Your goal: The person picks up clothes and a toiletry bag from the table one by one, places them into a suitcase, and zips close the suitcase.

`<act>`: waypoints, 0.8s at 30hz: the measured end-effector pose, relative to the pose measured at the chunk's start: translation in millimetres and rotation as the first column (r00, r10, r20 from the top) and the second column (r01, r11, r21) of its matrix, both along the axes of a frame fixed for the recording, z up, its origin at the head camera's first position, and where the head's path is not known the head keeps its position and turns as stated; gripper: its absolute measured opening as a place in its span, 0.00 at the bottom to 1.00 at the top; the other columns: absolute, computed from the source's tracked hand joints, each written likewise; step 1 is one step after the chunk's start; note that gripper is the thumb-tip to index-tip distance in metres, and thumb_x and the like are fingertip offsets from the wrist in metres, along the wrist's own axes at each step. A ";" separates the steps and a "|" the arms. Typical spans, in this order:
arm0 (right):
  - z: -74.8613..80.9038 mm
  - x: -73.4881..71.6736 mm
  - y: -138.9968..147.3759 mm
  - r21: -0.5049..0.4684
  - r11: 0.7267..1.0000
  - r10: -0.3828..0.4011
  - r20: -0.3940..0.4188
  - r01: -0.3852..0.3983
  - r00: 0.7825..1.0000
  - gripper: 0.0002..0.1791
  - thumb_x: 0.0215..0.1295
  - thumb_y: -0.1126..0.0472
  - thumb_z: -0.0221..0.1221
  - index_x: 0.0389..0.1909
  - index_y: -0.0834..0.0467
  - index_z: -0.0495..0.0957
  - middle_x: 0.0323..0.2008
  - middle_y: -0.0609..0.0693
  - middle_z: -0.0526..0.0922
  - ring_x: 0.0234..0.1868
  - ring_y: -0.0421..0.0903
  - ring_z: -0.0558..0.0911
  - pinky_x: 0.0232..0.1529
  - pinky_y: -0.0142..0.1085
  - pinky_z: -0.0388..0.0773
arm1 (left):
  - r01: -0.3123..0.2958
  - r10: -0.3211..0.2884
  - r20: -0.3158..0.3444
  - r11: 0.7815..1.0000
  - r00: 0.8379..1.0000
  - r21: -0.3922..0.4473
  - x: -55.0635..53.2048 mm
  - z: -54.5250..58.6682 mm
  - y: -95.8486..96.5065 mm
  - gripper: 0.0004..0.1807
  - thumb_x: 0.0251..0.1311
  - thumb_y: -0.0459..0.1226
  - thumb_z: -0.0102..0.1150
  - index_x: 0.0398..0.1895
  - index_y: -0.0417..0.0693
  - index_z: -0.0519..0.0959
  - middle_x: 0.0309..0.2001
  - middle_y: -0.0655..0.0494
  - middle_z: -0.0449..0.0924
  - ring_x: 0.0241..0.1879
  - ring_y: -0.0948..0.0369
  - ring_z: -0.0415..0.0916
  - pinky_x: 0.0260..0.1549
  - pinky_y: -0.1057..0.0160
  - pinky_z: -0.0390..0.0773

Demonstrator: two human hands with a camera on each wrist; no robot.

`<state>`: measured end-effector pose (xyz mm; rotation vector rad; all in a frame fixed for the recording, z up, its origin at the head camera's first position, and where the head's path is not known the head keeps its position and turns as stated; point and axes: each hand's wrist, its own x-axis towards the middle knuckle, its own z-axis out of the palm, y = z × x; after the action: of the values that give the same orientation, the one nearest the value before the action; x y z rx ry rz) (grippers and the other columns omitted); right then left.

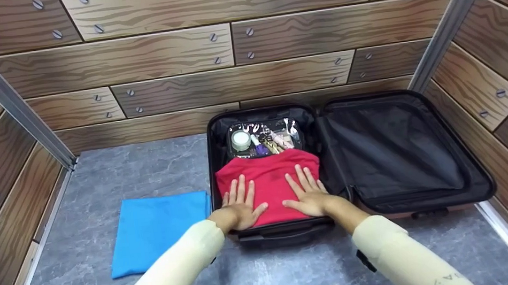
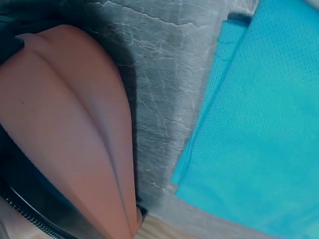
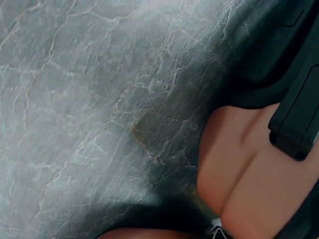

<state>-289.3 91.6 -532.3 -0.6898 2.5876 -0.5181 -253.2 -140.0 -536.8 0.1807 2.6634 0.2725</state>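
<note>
An open black-lined suitcase (image 1: 406, 150) lies on the floor, its lid folded out to the right. In its left half is a folded red cloth garment (image 1: 270, 185). My left hand (image 1: 241, 208) rests flat on the cloth's left side, fingers straight and spread. On the right side my right hand (image 1: 309, 196) presses with spread fingers too. Behind the cloth sits a clear-topped cosmetics pouch (image 1: 290, 127) with a round jar (image 1: 240, 140) and small tubes inside. Both wrist views show the suitcase's ridged pinkish shell (image 2: 65, 109) and hide the hands.
A folded blue cloth (image 1: 161, 227) lies on the grey marbled floor (image 1: 143, 168) left of the suitcase. Wood-patterned walls (image 1: 169, 52) enclose the back and both sides. The suitcase's black side handle (image 3: 299, 114) shows in the right wrist view.
</note>
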 end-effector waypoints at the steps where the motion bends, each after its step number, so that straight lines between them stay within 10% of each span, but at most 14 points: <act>1: -0.2 1.7 -0.8 0.010 1.000 -0.002 0.008 0.002 1.000 0.50 0.71 0.30 0.42 0.80 0.55 0.35 0.78 0.60 0.21 0.78 0.61 0.23 0.74 0.64 0.33 | 0.003 -0.003 -0.001 1.000 1.000 0.002 0.8 -2.5 -0.5 0.46 0.71 0.66 0.23 0.80 0.52 0.28 0.78 0.49 0.12 0.78 0.47 0.13 0.76 0.43 0.33; 8: 0.1 9.3 -10.9 0.021 1.000 0.022 0.019 -0.022 1.000 0.50 0.71 0.29 0.41 0.80 0.54 0.34 0.78 0.60 0.20 0.78 0.60 0.23 0.74 0.64 0.35 | 0.003 -0.003 -0.004 1.000 1.000 -0.014 11.4 -3.5 -9.7 0.45 0.72 0.66 0.24 0.80 0.51 0.30 0.78 0.47 0.13 0.78 0.46 0.13 0.76 0.42 0.34; 15: 15.1 6.0 -11.8 -0.029 0.999 0.015 -0.087 -0.017 0.996 0.45 0.72 0.38 0.48 0.79 0.60 0.46 0.79 0.65 0.32 0.79 0.66 0.34 0.73 0.66 0.39 | 0.110 -0.108 -0.051 0.992 0.993 0.054 18.8 42.3 -15.4 0.42 0.75 0.60 0.28 0.80 0.42 0.41 0.81 0.41 0.28 0.80 0.44 0.28 0.76 0.45 0.39; 20: 27.1 11.6 -17.0 -0.095 0.995 -0.029 -0.345 -0.004 0.938 0.31 0.66 0.47 0.55 0.63 0.62 0.74 0.69 0.64 0.68 0.70 0.64 0.65 0.71 0.55 0.59 | 0.283 -0.238 -0.276 0.949 0.931 0.137 34.8 67.6 -35.8 0.36 0.77 0.53 0.37 0.76 0.36 0.56 0.79 0.41 0.48 0.79 0.45 0.43 0.76 0.44 0.43; 24: 38.8 23.1 -33.0 -0.164 0.986 -0.053 -0.477 -0.029 0.877 0.25 0.65 0.49 0.58 0.57 0.61 0.79 0.59 0.59 0.79 0.63 0.58 0.73 0.68 0.50 0.66 | 0.322 -0.248 -0.420 0.940 0.873 0.116 50.0 80.2 -57.3 0.35 0.77 0.53 0.39 0.75 0.36 0.60 0.78 0.43 0.52 0.79 0.46 0.46 0.76 0.44 0.45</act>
<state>-266.2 58.6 -493.5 -0.9641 3.0355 -0.6399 -203.1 -197.3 -456.6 0.7614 2.9553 0.4208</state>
